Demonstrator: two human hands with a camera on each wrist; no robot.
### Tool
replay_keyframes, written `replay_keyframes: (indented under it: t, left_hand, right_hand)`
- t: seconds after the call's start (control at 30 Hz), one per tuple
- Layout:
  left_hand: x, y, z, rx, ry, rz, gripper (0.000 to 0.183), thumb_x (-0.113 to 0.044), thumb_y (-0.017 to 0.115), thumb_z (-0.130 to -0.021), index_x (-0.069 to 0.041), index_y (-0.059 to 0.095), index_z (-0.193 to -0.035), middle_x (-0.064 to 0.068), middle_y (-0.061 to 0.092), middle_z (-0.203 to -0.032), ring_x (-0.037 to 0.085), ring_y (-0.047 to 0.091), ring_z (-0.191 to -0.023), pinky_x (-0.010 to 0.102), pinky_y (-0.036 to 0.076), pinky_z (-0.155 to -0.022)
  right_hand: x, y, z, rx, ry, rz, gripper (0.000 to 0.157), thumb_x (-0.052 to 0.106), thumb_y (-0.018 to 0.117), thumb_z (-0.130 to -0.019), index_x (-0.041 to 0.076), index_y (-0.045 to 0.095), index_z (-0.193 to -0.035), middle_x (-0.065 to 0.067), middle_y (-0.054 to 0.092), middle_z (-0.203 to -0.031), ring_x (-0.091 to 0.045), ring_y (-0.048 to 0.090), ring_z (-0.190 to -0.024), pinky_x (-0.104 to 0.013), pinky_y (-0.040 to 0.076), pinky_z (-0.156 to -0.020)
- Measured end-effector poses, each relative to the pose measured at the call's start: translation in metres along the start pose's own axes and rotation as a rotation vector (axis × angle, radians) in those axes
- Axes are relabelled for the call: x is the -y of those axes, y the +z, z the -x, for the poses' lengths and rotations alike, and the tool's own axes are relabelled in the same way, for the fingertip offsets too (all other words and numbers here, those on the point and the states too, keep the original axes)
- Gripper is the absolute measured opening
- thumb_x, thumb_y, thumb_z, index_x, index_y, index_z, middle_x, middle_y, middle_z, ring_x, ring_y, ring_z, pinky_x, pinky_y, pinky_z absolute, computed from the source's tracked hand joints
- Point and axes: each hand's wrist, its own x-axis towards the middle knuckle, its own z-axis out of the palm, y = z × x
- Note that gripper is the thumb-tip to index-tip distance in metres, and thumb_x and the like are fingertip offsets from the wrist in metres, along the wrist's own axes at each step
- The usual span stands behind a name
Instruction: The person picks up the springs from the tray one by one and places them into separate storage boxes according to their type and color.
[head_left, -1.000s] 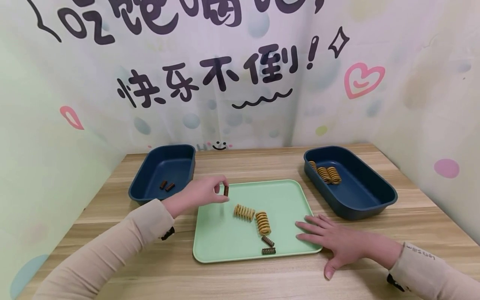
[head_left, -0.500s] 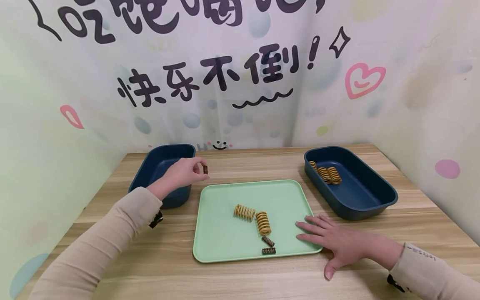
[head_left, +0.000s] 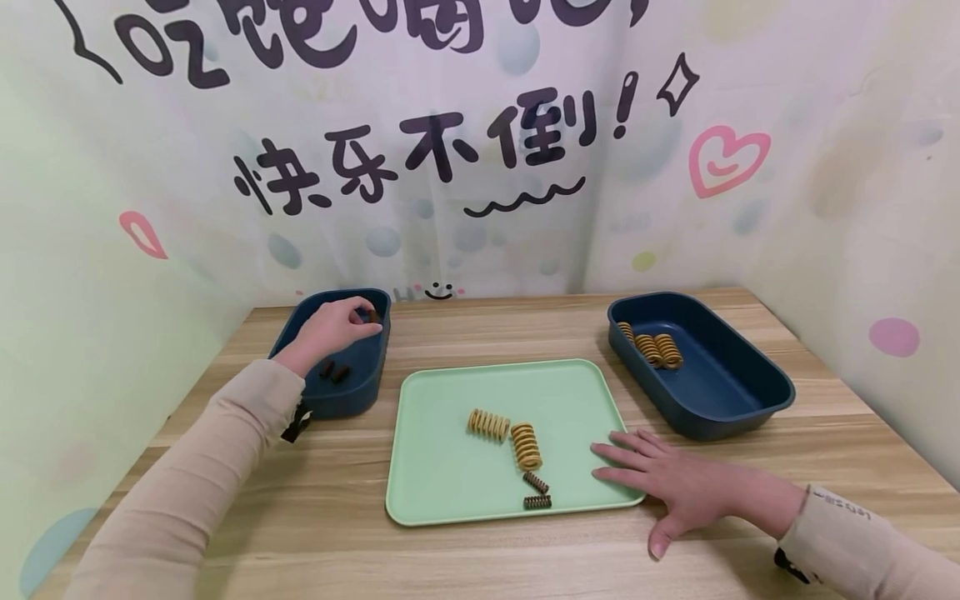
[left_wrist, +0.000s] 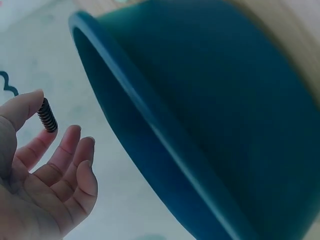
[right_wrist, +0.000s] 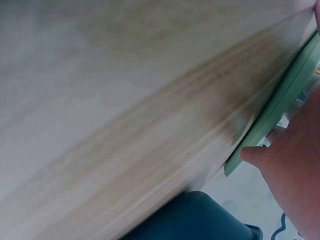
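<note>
My left hand (head_left: 327,331) is over the left blue bin (head_left: 380,367). Thumb and index finger pinch a small dark spring (left_wrist: 47,115) by its two ends, clearly seen in the left wrist view. Two more small dark springs (head_left: 341,374) lie inside that bin. With fingers spread, my right hand (head_left: 686,482) rests at the right edge of the green tray (head_left: 442,492), fingertips on the tray and thumb on the table. On the tray lie two large yellow springs (head_left: 489,425) and, near its front edge, two small dark springs (head_left: 537,502).
A second blue bin (head_left: 731,367) stands at the right back of the wooden table (head_left: 465,558), with several large yellow springs (head_left: 666,351) at its left end. Behind the table hangs a printed white cloth (head_left: 487,242).
Carrying the small dark spring, my left hand has moved left from above the tray's upper left corner to over the left bin. My right hand has stayed in place.
</note>
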Motion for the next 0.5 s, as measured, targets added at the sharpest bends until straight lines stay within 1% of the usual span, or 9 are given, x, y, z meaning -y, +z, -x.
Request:
replay_keyframes:
  t: [0.17, 0.27, 0.5]
  left_hand:
    - [0.012, -0.002, -0.007, -0.012, -0.010, -0.007, 0.038, -0.032, 0.055, -0.090, -0.005, 0.056, -0.117, 0.020, 0.058, -0.109, 0.031, 0.056, -0.095, 0.045, 0.044, -0.079]
    - [0.017, -0.002, -0.010, -0.016, -0.021, -0.014, 0.037, -0.031, 0.056, -0.090, -0.004, 0.057, -0.114, 0.021, 0.057, -0.112, 0.033, 0.055, -0.098, 0.046, 0.043, -0.082]
    - [0.025, -0.001, -0.012, 0.011, -0.071, -0.047, 0.039, -0.032, 0.058, -0.089, -0.001, 0.059, -0.112, 0.023, 0.054, -0.119, 0.034, 0.053, -0.101, 0.048, 0.041, -0.086]
  right_hand:
    - [0.000, -0.001, 0.000, 0.005, 0.002, 0.005, 0.092, 0.075, 0.030, -0.076, 0.010, 0.035, -0.141, -0.019, 0.029, -0.145, -0.043, 0.027, -0.126, -0.021, -0.017, -0.106]
    - [0.000, -0.001, 0.001, 0.011, 0.002, 0.004, 0.091, 0.074, 0.031, -0.076, 0.011, 0.034, -0.141, -0.018, 0.028, -0.146, -0.041, 0.025, -0.128, -0.021, -0.017, -0.106]
    - [0.000, -0.001, 0.001, 0.013, -0.001, 0.002, 0.091, 0.074, 0.029, -0.077, 0.010, 0.033, -0.142, -0.019, 0.028, -0.146, -0.036, 0.017, -0.134, -0.021, -0.017, -0.106]
